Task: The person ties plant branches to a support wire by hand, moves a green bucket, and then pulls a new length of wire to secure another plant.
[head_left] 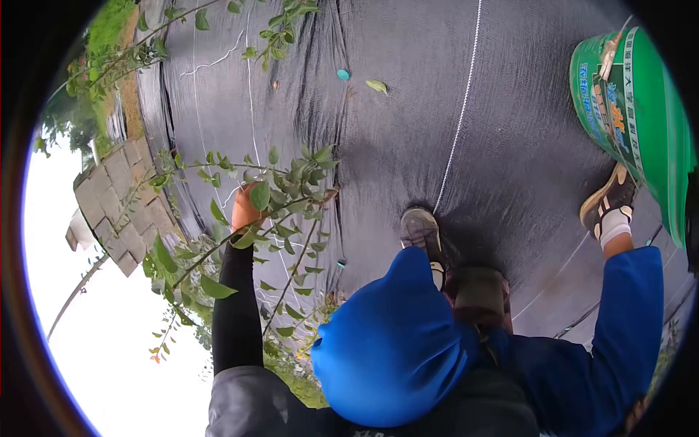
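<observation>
My left hand [246, 209], at the end of a black sleeve, reaches in among the leaves of a thin branch [218, 247]. Leaves cover most of its fingers, so I cannot make out whether they grip the branch. A thin white string [231, 197] runs right by the hand. More leafy growth [298, 178] spreads just beyond it, over black ground sheeting [408, 131]. My right hand does not show.
A green bucket [673, 124] with printed labels stands at the right, close to one of my shoes [608, 198]. My other shoe [421, 229] rests near a white cord [462, 109] on the sheeting. Paving blocks [124, 197] lie at the left.
</observation>
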A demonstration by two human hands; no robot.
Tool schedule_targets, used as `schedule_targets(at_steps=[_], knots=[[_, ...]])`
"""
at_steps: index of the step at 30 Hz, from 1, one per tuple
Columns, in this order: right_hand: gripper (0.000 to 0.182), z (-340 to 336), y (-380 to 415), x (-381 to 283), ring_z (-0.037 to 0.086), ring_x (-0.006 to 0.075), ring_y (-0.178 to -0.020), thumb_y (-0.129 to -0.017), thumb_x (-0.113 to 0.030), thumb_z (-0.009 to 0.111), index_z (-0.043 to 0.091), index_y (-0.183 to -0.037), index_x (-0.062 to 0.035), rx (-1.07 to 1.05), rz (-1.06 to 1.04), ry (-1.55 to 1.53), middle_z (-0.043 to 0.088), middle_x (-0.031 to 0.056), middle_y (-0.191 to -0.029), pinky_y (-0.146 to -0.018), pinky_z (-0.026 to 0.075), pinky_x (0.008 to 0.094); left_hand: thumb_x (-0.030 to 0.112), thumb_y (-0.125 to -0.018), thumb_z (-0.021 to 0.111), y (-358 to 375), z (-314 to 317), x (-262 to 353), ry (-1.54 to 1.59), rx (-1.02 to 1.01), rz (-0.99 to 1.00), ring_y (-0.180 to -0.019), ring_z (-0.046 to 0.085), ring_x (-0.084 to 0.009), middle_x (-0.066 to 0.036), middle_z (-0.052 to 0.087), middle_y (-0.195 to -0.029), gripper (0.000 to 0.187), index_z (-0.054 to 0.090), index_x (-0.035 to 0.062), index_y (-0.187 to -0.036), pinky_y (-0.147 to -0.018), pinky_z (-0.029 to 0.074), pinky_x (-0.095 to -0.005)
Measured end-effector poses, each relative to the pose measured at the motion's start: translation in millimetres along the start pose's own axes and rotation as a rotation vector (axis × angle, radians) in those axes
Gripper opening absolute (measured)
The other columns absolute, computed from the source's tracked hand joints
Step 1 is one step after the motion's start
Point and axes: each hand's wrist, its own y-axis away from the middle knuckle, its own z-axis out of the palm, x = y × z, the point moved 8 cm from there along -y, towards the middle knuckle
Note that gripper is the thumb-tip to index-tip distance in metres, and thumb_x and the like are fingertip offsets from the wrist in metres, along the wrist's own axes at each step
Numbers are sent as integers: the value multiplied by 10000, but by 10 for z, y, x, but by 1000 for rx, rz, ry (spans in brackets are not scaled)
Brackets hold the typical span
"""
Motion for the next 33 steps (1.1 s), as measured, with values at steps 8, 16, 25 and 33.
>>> schedule_targets(at_steps=[8,16,25,33], knots=[[451,-81,127,30,629,374,-894,-975,-258,381,597,-952,137,-60,24,52,647,254,-898,-867,482,503,122,-877,587,62,-97,-91,223,53,-134,-809,560,-77,15,643,-912,305,579,33,-1169,-723,452,-224],[285,68,-54,-313,580,302,-816,-884,-206,460,583,-895,50,-122,-115,12,607,179,-857,-786,451,434,260,-978,433,-424,-433,375,333,-196,-348,-626,511,-62,31,515,-703,303,581,77,-1170,-582,490,-240],[140,1408,-833,-1257,568,357,-872,-803,-85,543,587,-895,11,-888,-451,-160,603,170,-900,-794,429,434,309,-965,444,-806,-299,813,358,-544,-355,-736,498,-81,24,500,-765,307,589,111,-1149,-655,484,-251],[163,4403,-1197,-2732,637,275,-868,-819,-112,568,657,-930,-33,-829,-349,-748,662,150,-872,-772,485,366,31,-918,363,-580,-393,855,457,-441,-297,-838,553,-118,14,534,-848,262,583,103,-1042,-737,494,-272]])
